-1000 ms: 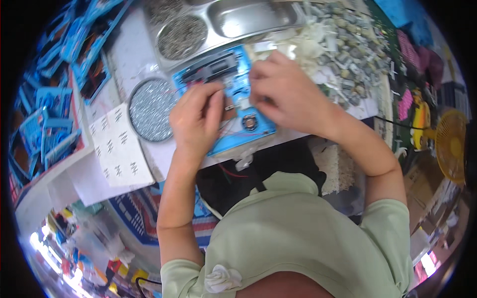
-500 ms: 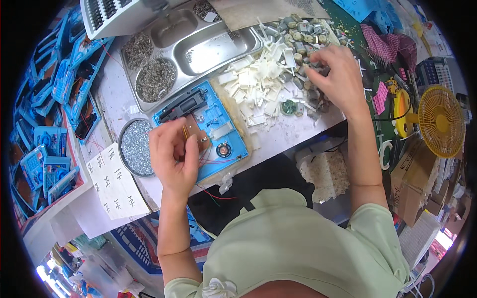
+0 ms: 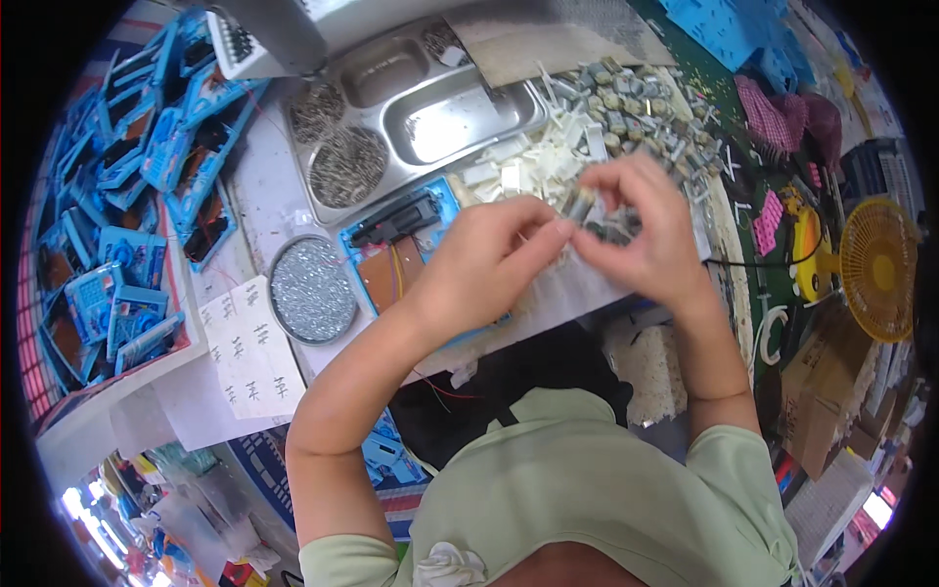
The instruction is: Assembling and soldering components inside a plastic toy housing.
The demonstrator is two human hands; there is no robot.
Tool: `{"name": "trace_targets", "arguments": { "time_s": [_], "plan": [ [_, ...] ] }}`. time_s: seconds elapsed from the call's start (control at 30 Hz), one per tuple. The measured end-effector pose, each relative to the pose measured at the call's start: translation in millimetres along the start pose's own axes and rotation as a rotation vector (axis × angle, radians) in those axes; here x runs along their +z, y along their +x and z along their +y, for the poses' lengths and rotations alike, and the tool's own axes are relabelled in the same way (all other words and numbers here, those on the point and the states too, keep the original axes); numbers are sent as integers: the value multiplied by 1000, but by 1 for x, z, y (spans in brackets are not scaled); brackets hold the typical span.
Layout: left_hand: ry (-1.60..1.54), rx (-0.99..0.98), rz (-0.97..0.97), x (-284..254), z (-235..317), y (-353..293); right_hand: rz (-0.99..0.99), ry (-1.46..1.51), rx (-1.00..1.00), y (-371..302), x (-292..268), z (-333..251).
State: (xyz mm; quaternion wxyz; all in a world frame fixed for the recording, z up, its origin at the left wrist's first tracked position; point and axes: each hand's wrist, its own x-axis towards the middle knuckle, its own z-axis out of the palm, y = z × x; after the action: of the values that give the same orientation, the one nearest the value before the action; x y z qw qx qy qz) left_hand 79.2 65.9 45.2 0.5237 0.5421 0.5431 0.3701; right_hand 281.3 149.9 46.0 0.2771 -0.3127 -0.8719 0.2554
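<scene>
My two hands meet over the front of the table, fingertips almost touching. A small grey cylinder that looks like a motor [image 3: 581, 205] is pinched in my right hand [image 3: 650, 235]. Curled close beside it, my left hand [image 3: 479, 259] has its thumb and forefinger pressed together; what lies between them is hidden. Under my left hand and forearm is an open blue plastic casing [image 3: 445, 201], partly covered, with a black part [image 3: 396, 220] and a brown board [image 3: 384, 277] inside. White plastic pieces [image 3: 511, 176] and a pile of similar small motors [image 3: 631, 103] lie beyond my hands.
A steel compartment tray [image 3: 396, 161] holds small metal parts. A round dish of screws [image 3: 311, 291] sits beside a handwritten paper sheet [image 3: 249, 352]. Blue casings [image 3: 132, 259] are stacked at the left. A yellow fan [image 3: 880, 269] stands at the right.
My right hand has come back from the pile toward me with a small motor. My left hand has left the casing's board and moved right to meet it. The view has shifted slightly.
</scene>
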Motion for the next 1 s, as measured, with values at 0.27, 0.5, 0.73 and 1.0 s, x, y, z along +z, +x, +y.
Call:
{"name": "trace_targets", "arguments": {
  "time_s": [0.27, 0.5, 0.73, 1.0],
  "plan": [
    [357, 326, -311, -11, 18, 29, -45, 713, 262, -32, -5, 7],
    [716, 297, 234, -24, 12, 201, 73, 884, 329, -46, -4, 13],
    [958, 179, 464, 0, -11, 303, 34, 846, 255, -57, -11, 16],
    [1150, 376, 496, 4, -20, 318, 139, 737, 362, -62, -25, 27]
  ]
}}
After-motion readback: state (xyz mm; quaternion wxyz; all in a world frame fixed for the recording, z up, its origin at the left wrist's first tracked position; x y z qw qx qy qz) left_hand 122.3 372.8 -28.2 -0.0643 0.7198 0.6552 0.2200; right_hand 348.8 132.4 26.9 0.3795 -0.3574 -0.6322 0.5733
